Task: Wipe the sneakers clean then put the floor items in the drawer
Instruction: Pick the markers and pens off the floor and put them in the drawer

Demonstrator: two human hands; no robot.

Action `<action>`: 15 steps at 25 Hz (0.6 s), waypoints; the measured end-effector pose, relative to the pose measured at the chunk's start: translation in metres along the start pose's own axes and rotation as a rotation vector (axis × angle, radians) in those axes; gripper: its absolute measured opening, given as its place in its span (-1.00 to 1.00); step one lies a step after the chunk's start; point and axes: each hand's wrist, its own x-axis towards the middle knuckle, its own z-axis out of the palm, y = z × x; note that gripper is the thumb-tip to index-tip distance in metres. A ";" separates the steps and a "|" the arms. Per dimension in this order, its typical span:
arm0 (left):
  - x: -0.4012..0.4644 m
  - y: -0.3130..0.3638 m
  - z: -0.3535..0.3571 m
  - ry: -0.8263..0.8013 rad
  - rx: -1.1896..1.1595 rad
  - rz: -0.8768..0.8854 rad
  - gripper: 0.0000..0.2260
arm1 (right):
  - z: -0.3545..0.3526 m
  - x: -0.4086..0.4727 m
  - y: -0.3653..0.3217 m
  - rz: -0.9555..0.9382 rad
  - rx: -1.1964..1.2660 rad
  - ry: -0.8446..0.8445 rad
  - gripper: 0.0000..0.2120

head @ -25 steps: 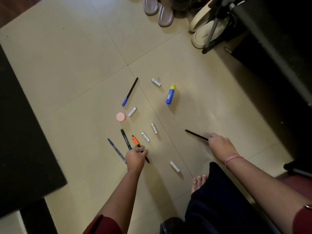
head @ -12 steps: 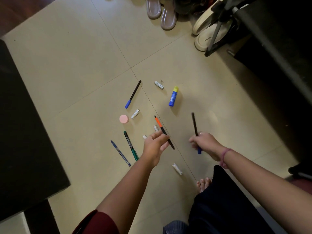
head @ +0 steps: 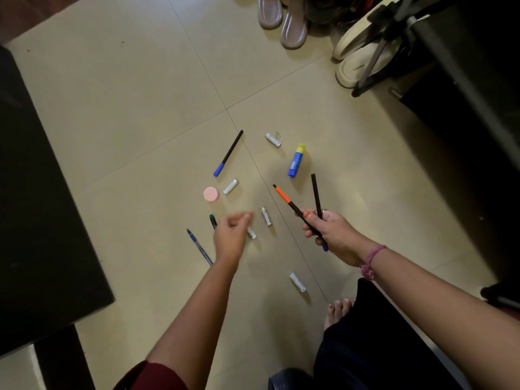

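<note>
Head view: a tiled floor (head: pixel 146 102) is seen from above, with writing items and batteries scattered near the meeting of its grout lines. The right hand (head: pixel 330 233) is held above the floor, its fingers curled round two pens: an orange-banded black marker (head: pixel 287 199) pointing up and left, and a thin black pen (head: pixel 315 192) pointing nearly straight up, a blue tip (head: pixel 325 247) showing below the palm. The left hand (head: pixel 231 237) is blurred above the floor; its fingers are seen loosely curled and nothing is seen held in it. A green-capped marker (head: pixel 212 220) is partly hidden behind that hand, and a blue ballpoint pen (head: pixel 198 246) lies on the floor just to its left. One battery (head: pixel 251 233) lies just beside the left hand, another (head: pixel 266 216) between the two hands, a third (head: pixel 230 187) beside a pink round lid (head: pixel 211 194), a fourth (head: pixel 273 140) further up, and a fifth (head: pixel 297 282) near bare toes (head: pixel 337 308) towards the bottom edge. A blue-capped black marker (head: pixel 228 153) lies across the grout line, and a blue glue stick with a yellow cap (head: pixel 296 161) lies to its right. Pale slip-on sandals (head: pixel 281 21) and white sneakers (head: pixel 360 60) stand at the top edge, the sneakers partly behind a dark metal frame (head: pixel 374 60). Dark furniture (head: pixel 42 206) covers the left edge.
</note>
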 end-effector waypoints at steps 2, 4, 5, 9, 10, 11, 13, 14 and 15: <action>0.018 -0.026 -0.025 0.322 0.263 -0.104 -0.63 | -0.008 0.003 0.004 0.027 0.023 0.044 -0.73; 0.022 -0.048 -0.036 0.370 0.422 -0.299 -0.38 | -0.020 0.003 0.009 0.046 0.051 0.097 -0.68; 0.022 -0.057 -0.038 0.347 0.433 -0.366 -0.29 | -0.025 0.004 0.011 0.052 0.066 0.116 -0.68; 0.034 -0.090 -0.041 0.226 0.345 -0.395 -0.12 | -0.032 0.004 0.014 0.085 0.101 0.135 -0.73; 0.038 -0.094 -0.041 0.210 0.371 -0.378 -0.14 | -0.032 0.004 0.015 0.091 0.103 0.137 -0.77; 0.042 -0.096 -0.041 0.200 0.416 -0.365 -0.17 | -0.031 0.003 0.016 0.097 0.105 0.141 -0.81; 0.048 -0.097 -0.037 0.178 0.489 -0.344 -0.30 | -0.031 0.002 0.019 0.118 0.114 0.143 -0.88; 0.051 -0.099 -0.036 0.155 0.493 -0.320 -0.40 | -0.031 0.001 0.020 0.127 0.129 0.137 -0.89; 0.051 -0.098 -0.033 0.123 0.488 -0.294 -0.52 | -0.031 0.000 0.020 0.133 0.157 0.131 -0.89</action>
